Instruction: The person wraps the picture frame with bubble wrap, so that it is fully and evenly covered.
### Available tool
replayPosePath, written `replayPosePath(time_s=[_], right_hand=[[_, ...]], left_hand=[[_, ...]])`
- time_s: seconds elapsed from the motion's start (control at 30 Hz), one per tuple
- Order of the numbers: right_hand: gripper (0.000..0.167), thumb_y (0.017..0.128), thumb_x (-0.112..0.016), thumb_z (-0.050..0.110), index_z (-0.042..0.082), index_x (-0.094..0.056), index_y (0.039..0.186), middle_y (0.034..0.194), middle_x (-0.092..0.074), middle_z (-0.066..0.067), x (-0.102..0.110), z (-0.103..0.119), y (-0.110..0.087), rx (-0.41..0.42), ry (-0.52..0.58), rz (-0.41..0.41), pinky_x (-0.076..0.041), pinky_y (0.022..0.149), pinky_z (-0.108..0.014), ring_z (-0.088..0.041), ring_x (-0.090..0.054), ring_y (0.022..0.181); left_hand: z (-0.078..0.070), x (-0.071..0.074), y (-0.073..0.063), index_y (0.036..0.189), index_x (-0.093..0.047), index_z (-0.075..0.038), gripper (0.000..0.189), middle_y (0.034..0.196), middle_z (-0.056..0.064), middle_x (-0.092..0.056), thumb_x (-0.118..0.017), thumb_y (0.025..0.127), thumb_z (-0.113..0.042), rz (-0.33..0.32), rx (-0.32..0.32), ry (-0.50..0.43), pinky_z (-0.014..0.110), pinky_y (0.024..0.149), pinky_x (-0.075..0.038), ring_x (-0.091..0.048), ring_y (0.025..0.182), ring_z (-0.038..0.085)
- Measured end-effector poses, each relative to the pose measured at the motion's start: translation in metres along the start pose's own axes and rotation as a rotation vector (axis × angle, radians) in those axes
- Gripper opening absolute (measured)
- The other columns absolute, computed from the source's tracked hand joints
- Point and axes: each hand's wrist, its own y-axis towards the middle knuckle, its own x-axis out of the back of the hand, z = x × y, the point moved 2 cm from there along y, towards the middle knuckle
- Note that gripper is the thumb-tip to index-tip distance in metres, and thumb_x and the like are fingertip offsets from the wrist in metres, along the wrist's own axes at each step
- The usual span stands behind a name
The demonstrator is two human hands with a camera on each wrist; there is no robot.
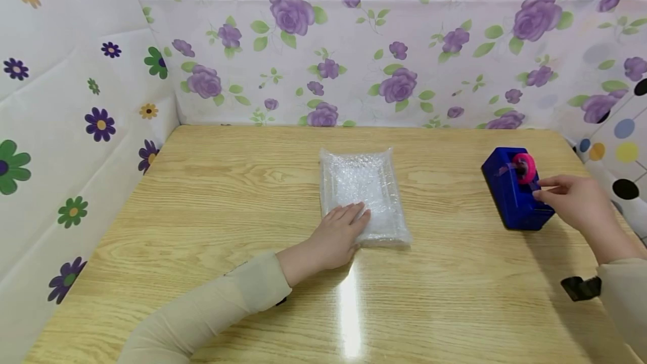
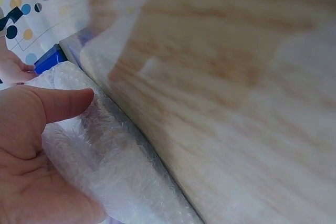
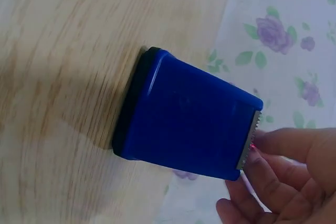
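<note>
A flat rectangular package in clear bubble wrap (image 1: 360,178) lies on the wooden table. My left hand (image 1: 337,236) rests on its lower left part with straight fingers; in the left wrist view the thumb (image 2: 68,104) stretches along the crinkled wrap. To the right stands a blue tape dispenser (image 1: 507,198) with a pink-cored tape roll (image 1: 527,168). At the dispenser's front, my right hand (image 1: 581,202) pinches the end of the tape between thumb and fingers. The right wrist view shows those fingertips right at the metal serrated cutter (image 3: 249,141).
The light wooden table (image 1: 227,195) reaches back to a wall cloth with purple roses (image 1: 293,10). A flower-patterned sheet (image 1: 45,128) hangs on the left, and a dotted one (image 1: 627,153) on the right. Glare (image 1: 350,313) shows on the table's near part.
</note>
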Motion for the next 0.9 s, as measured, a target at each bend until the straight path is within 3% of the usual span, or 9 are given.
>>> replayPosePath(time_s=[0.27,0.43,0.6,0.9], right_hand=[[0.036,0.088,-0.063,0.013,-0.015,-0.058,0.110,0.094,-0.066,-0.032,0.000,0.014,-0.001,0.072,-0.101,-0.083,-0.050,0.050,-0.042,-0.046,-0.062,0.077],[0.032,0.086,-0.064,0.011,-0.014,-0.061,0.105,0.091,-0.067,-0.030,0.001,0.020,-0.004,0.117,-0.138,-0.118,-0.042,0.042,-0.030,-0.044,-0.062,0.071],[0.030,0.085,-0.064,0.009,-0.014,-0.061,0.103,0.089,-0.068,-0.029,0.002,0.021,-0.006,0.164,-0.157,-0.123,-0.040,0.041,-0.030,-0.042,-0.060,0.065],[0.033,0.087,-0.063,0.012,-0.017,-0.059,0.104,0.093,-0.065,-0.033,0.003,0.021,-0.005,0.060,-0.121,-0.101,-0.051,0.050,-0.044,-0.045,-0.062,0.074]], left_hand=[[0.001,-0.002,-0.001,0.148,-0.033,-0.007,0.061,0.154,0.014,-0.029,-0.057,0.094,-0.024,-0.006,-0.003,-0.001,0.043,0.117,-0.024,-0.030,0.141,0.029],[0.001,-0.001,-0.001,0.147,-0.033,-0.007,0.061,0.153,0.015,-0.030,-0.057,0.094,-0.023,-0.012,-0.009,0.000,0.043,0.117,-0.025,-0.031,0.140,0.029],[0.001,0.001,-0.001,0.147,-0.034,-0.007,0.060,0.153,0.015,-0.031,-0.057,0.094,-0.023,-0.014,-0.012,-0.005,0.043,0.116,-0.026,-0.032,0.140,0.030],[0.000,0.001,0.000,0.147,-0.034,-0.007,0.060,0.152,0.015,-0.031,-0.057,0.094,-0.023,-0.010,-0.010,-0.006,0.043,0.116,-0.026,-0.032,0.139,0.030]])
